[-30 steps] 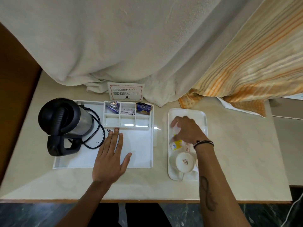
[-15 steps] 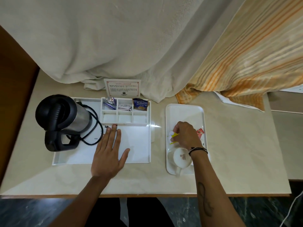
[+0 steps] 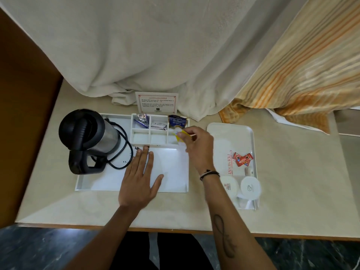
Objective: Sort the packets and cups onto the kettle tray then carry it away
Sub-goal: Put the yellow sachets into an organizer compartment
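Observation:
The white kettle tray (image 3: 109, 184) holds a black and steel kettle (image 3: 87, 137) at its left and a grid of small compartments (image 3: 150, 129) at the back. My left hand (image 3: 139, 178) lies flat and open on the tray floor. My right hand (image 3: 196, 147) pinches yellow and white packets (image 3: 179, 134) over the front right compartment, just below the blue tea packets (image 3: 177, 121). To the right, a smaller white tray (image 3: 229, 133) carries red coffee sachets (image 3: 242, 158) and two upturned white cups (image 3: 250, 188).
A printed card (image 3: 156, 102) stands behind the kettle tray. White cloth (image 3: 136, 55) and an orange striped blanket (image 3: 302, 75) hang over the back of the beige counter (image 3: 302, 172). The kettle's black cord (image 3: 124, 151) loops on the tray. A brown wall is at left.
My right hand lifted yellow and white packets off the small tray and carried them left to the compartments. The red sachets and second cup are uncovered. My left hand stayed put.

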